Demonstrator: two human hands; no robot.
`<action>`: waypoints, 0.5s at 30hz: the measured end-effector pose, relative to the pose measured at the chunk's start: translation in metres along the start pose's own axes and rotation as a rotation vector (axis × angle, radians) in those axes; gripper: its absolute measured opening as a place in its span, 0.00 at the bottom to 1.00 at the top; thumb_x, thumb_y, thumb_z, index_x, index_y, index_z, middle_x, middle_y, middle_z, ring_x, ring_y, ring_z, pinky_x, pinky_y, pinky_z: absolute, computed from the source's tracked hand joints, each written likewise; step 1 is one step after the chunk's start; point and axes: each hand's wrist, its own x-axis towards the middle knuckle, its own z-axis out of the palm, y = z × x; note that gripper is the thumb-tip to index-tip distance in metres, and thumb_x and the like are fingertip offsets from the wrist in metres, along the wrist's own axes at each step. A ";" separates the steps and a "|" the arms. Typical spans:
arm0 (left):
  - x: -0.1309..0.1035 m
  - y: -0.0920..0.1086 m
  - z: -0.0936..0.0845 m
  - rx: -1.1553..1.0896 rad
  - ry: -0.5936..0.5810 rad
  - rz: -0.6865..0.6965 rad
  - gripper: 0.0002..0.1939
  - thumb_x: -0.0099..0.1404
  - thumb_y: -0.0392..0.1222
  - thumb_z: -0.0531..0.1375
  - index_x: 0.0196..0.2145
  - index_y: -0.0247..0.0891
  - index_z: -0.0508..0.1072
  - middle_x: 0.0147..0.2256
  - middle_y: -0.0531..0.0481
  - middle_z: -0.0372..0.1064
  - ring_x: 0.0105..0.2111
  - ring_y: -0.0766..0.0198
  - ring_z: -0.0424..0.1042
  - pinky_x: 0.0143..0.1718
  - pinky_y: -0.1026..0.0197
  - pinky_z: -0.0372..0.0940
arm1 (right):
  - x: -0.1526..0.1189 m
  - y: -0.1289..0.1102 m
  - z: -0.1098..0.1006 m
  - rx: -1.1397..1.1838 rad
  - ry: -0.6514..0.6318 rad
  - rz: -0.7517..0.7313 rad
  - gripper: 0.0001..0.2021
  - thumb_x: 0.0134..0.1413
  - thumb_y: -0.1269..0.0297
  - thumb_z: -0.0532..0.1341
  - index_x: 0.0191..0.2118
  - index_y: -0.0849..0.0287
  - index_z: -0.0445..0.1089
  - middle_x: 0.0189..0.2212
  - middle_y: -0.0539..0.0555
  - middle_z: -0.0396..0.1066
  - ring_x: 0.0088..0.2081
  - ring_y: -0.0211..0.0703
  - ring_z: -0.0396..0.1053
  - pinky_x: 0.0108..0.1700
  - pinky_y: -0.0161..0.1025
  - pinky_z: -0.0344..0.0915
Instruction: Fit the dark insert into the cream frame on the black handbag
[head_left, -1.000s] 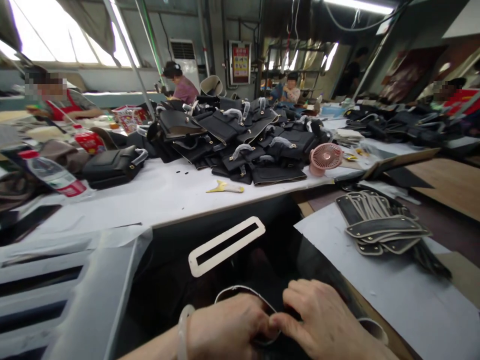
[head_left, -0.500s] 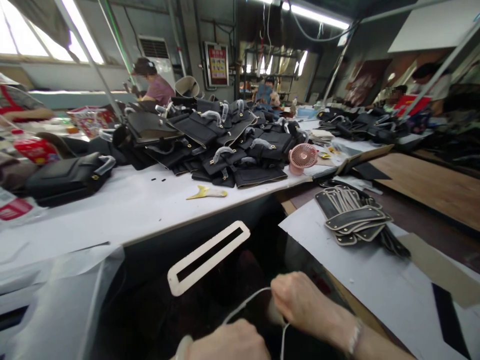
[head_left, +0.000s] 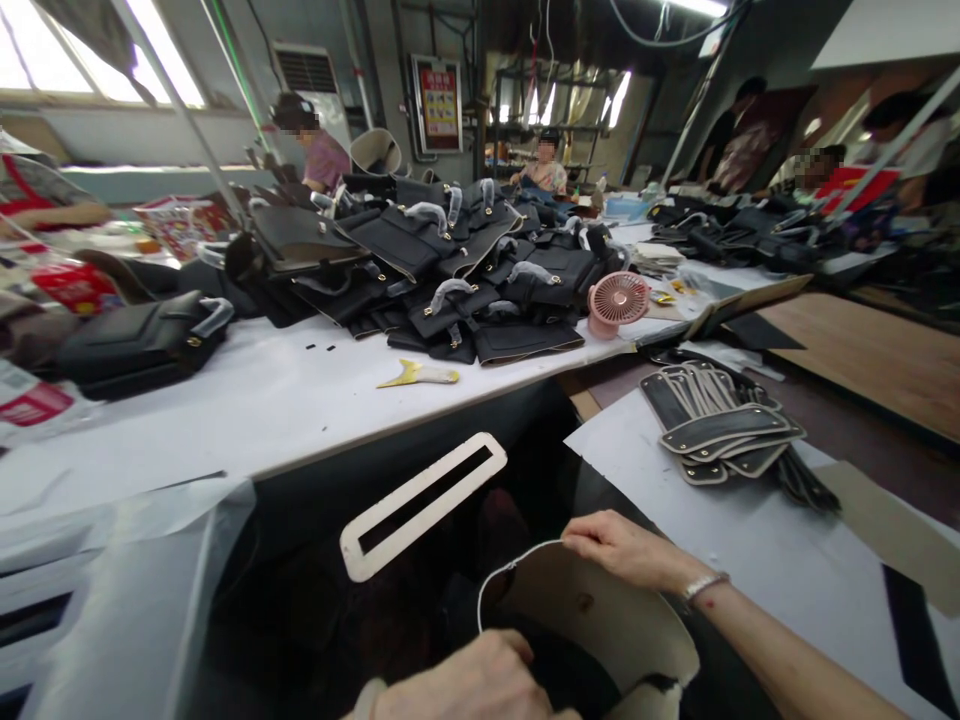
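A bag body [head_left: 630,610] with a beige inside and a thin white rim stands open at the bottom centre. My right hand [head_left: 611,545] pinches its upper edge at the back. Lower and to the left, my left hand [head_left: 472,685] is closed on the near side of the rim, its fingertips partly hidden. Beyond the hands, a long pale frame-shaped piece with a slot [head_left: 424,507] lies over the dark area.
Black bags [head_left: 450,270] are heaped on the white table [head_left: 247,400], beside a pink fan [head_left: 618,302]. Yellow-handled snips [head_left: 420,374] lie nearer. Trimmed black strips [head_left: 724,430] are stacked on the right. Several people sit or stand farther back.
My right hand has risen slightly and moved right, spreading the bag's rim so that its beige inside now shows. The view has shifted a little.
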 end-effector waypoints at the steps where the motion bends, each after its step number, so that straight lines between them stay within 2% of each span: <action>1: -0.001 -0.002 0.000 -0.004 -0.012 -0.001 0.07 0.67 0.40 0.61 0.33 0.40 0.65 0.16 0.62 0.61 0.14 0.69 0.54 0.29 0.62 0.58 | -0.003 0.008 0.000 0.070 0.005 0.024 0.16 0.62 0.56 0.57 0.27 0.60 0.72 0.24 0.46 0.66 0.29 0.38 0.60 0.33 0.36 0.54; 4: -0.004 -0.008 0.002 -0.019 -0.030 -0.010 0.09 0.67 0.42 0.62 0.33 0.41 0.64 0.18 0.61 0.67 0.15 0.69 0.57 0.33 0.62 0.60 | -0.014 0.034 0.003 0.328 0.043 0.140 0.20 0.61 0.48 0.56 0.33 0.61 0.74 0.24 0.48 0.68 0.27 0.38 0.61 0.30 0.35 0.54; 7: -0.008 -0.010 0.005 -0.027 -0.005 -0.018 0.10 0.68 0.41 0.61 0.32 0.41 0.63 0.21 0.59 0.70 0.16 0.68 0.59 0.36 0.62 0.61 | -0.029 0.054 0.020 0.604 0.141 0.267 0.27 0.59 0.40 0.55 0.37 0.61 0.75 0.28 0.52 0.73 0.28 0.40 0.67 0.31 0.37 0.60; 9: -0.010 -0.009 0.006 -0.035 0.032 -0.024 0.10 0.68 0.40 0.61 0.31 0.41 0.62 0.20 0.59 0.69 0.16 0.69 0.59 0.35 0.63 0.62 | -0.041 0.061 0.045 0.755 0.206 0.336 0.27 0.54 0.37 0.57 0.34 0.60 0.75 0.28 0.54 0.75 0.29 0.44 0.70 0.35 0.41 0.66; 11: -0.011 -0.008 0.006 -0.052 0.059 -0.064 0.12 0.68 0.38 0.60 0.29 0.41 0.61 0.19 0.59 0.67 0.15 0.69 0.56 0.28 0.63 0.60 | -0.052 0.062 0.077 0.877 0.248 0.403 0.27 0.48 0.35 0.61 0.30 0.58 0.76 0.28 0.56 0.77 0.31 0.49 0.74 0.39 0.46 0.70; 13: -0.011 -0.005 0.004 -0.075 0.099 -0.145 0.12 0.68 0.38 0.60 0.28 0.41 0.61 0.19 0.58 0.66 0.15 0.69 0.55 0.20 0.63 0.53 | -0.060 0.060 0.109 0.973 0.256 0.457 0.29 0.37 0.31 0.64 0.28 0.57 0.77 0.28 0.60 0.78 0.32 0.55 0.77 0.42 0.52 0.72; 15: -0.012 -0.004 0.001 -0.103 0.184 -0.259 0.10 0.66 0.36 0.59 0.29 0.40 0.62 0.20 0.57 0.68 0.17 0.69 0.58 0.19 0.63 0.49 | -0.064 0.060 0.135 1.033 0.256 0.469 0.32 0.29 0.29 0.64 0.27 0.57 0.78 0.29 0.63 0.79 0.35 0.62 0.78 0.45 0.57 0.72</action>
